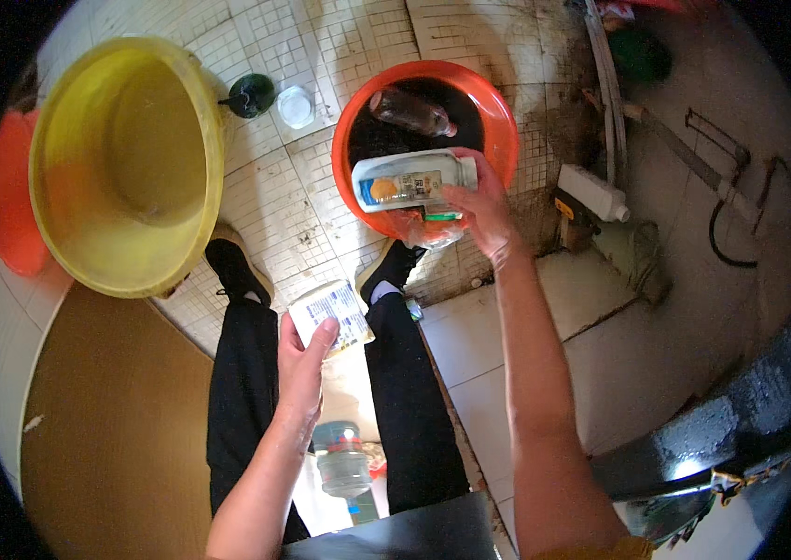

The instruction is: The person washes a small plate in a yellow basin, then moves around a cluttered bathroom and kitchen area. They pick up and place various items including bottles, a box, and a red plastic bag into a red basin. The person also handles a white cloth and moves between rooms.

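My left hand [302, 371] grips a small white carton [325, 311] covered in print, thumb across its face, between my knees. In my right hand [488, 210] is a pale plastic bottle [378, 175] with a printed label, lying on its side with its neck toward my palm. This bottle is above the near half of an orange-red basin [505, 126]. Inside the basin's dark interior lies a clear plastic bottle [409, 112] with a pinkish cap. Crumpled clear plastic packaging [430, 234] shows at the basin's near rim, partly covered by the bottle.
A big yellow tub [123, 140] stands at left, with a red plastic object [7, 203] behind it. Between tub and basin are a dark green round object [252, 96] and a whitish container [295, 107]. A white bottle [591, 192] lies at right. Behind my legs is a large water bottle [343, 465].
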{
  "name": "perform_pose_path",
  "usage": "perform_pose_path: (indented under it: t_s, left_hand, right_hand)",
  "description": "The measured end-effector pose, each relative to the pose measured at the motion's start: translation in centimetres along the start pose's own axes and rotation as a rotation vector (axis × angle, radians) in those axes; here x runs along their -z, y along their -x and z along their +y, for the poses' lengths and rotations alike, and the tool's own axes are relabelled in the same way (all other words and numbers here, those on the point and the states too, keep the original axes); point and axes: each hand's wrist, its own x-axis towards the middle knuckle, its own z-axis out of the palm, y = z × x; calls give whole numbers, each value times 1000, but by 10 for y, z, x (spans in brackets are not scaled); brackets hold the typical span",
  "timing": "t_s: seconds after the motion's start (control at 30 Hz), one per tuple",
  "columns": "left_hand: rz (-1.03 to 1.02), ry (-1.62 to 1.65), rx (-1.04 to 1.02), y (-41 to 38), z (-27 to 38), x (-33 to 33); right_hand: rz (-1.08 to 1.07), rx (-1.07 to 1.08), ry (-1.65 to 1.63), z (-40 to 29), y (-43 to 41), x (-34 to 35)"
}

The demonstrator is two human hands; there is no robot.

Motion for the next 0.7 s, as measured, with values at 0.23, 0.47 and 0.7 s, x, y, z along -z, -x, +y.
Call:
perform_pose_path:
  t_s: [0.23,0.47,0.7]
  left_hand:
    - [-40,-50,12,0,-2,0]
    - [-31,-84,15,0,-5,4]
    - [-38,-82,31,2,-2,2]
  right_hand:
    - [-377,-109,206,-26,-40,0]
    - [-429,-74,361,-33,-53,-11]
    - [-452,-126,352,-29,-54,-9]
